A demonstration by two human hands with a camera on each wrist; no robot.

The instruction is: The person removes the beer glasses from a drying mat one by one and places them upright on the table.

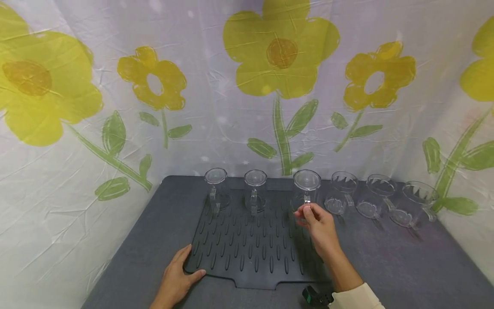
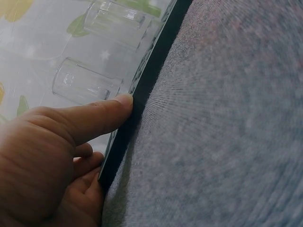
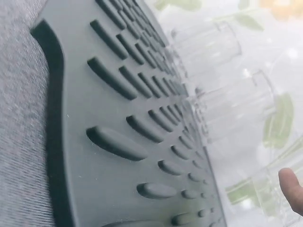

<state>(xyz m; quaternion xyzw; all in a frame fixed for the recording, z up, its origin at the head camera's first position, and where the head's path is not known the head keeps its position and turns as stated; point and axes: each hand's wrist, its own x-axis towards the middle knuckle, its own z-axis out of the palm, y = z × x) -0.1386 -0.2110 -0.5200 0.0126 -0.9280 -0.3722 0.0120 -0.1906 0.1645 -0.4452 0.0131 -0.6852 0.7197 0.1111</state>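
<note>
In the head view a dark ridged drying mat point(image 1: 247, 274) lies on the table. My left hand point(image 1: 175, 274) holds its near-left corner, thumb point(image 2: 102, 116) at the front edge and fingers along the left side. Two clear glass mugs, a left one point(image 1: 218, 189) and a middle one point(image 1: 255, 191), stand upside down at the mat's far end, handles toward me. My right hand point(image 1: 318, 225) pinches the handle of a third upside-down glass mug point(image 1: 306, 182), over the mat's far right part. The fingers partly hide that mug's lower end. One fingertip point(image 3: 291, 189) shows in the right wrist view.
Right of the mat, three upright clear glass mugs stand in a row: a near one point(image 1: 339, 193), a middle one point(image 1: 374, 195) and a far-right one point(image 1: 413, 204). A flower-printed curtain point(image 1: 216, 128) closes off the grey table point(image 1: 146, 240) behind and at both sides.
</note>
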